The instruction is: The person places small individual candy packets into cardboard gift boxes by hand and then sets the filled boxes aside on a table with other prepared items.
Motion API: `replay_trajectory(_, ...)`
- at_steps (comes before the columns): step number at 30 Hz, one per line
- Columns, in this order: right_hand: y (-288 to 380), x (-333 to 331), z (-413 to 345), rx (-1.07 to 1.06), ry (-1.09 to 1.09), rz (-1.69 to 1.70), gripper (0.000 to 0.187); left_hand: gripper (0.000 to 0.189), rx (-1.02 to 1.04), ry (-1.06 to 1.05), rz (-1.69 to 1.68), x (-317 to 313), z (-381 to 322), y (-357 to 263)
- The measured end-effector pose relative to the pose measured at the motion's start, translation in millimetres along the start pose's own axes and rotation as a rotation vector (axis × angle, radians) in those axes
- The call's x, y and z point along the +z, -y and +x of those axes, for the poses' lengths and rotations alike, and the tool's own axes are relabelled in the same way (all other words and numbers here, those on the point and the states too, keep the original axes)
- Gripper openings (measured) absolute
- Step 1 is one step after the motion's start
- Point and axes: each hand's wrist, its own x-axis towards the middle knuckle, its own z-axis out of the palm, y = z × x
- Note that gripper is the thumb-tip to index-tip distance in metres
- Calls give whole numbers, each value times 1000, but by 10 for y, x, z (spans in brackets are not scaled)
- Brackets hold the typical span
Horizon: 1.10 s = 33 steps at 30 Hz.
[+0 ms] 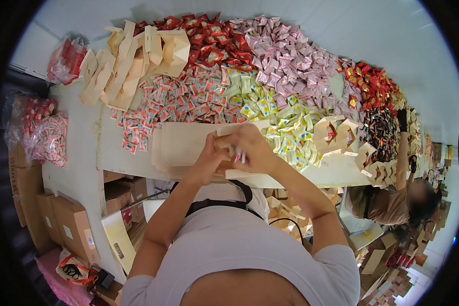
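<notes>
My left hand grips the side of a cream paperboard box at the table's front edge. Over the same box is my right hand, blurred, its fingers curled around a small pink-and-white wrapped packet. Both hands hide most of the box's inside. To the left, under my left forearm, lies a stack of flat cream paperboard sheets. Just beyond my hands spread heaps of red-and-white packets and yellow-green packets.
Folded cream boxes lean at the back left. Red packets, pink packets and dark packets are piled along the table. Upright boxes stand to the right. A co-worker reaches over the table at far right. Cartons stand lower left.
</notes>
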Motion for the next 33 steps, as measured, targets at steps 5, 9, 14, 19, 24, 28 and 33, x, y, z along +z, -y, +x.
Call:
replay_trajectory(5, 36, -13, -245, 60, 277, -225, 34, 52, 70, 82, 139, -41, -6, 119)
replay_trajectory(9, 321, -31, -307, 33, 297, -579, 40, 57, 136, 60, 246, 16, -77, 78)
replay_trajectory(14, 404, -98, -392, -27, -81, -487, 42, 67, 113, 2, 252, -80, -41, 34)
replay_trajectory(19, 400, -107, -505, 1, 103, -502, 25, 64, 112, 43, 278, -80, 47, 151)
replay_trajectory(24, 334, 42, -769, -117, 178, -498, 15, 52, 99, 156, 422, 9, 0, 326)
replay_trajectory(28, 423, -300, -852, -92, 50, -521, 16, 50, 56, 225, 13, 261, 13, 332)
replay_trajectory(33, 321, -692, -1345, 540, -437, -233, 33, 43, 23, 255, -96, 387, 254, 441)
